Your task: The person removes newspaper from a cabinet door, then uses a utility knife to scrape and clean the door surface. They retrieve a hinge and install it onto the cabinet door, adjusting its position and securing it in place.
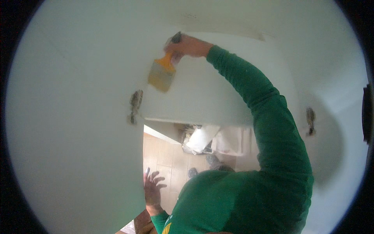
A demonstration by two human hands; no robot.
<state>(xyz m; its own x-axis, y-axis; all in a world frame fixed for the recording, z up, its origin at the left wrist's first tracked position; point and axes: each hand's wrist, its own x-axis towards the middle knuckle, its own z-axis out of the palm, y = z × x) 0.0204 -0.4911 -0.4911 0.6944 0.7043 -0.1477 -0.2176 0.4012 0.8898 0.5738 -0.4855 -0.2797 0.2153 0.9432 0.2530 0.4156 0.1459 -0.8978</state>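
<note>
My right hand [186, 46] is raised against a broad white surface [82, 109], its fingers closed round a wide flat paintbrush [161, 74]. The brush has an orange-yellow handle, a greyish band and yellowish bristles that point down and to the left. A dark piece [176, 38] shows at the top of that hand; I cannot tell what it is. Low down, my left hand [154, 190] has its fingers spread beside the edge of the white surface, holding nothing that I can see. Whether its palm touches that edge is unclear.
Dark, rough patches mark the white surface at the left [135, 105] and the right [310, 121]. Through the opening below show a tiled floor [165, 156], a white sheet or bag [200, 139], a pale box-like container [231, 142] and my shoes [192, 172].
</note>
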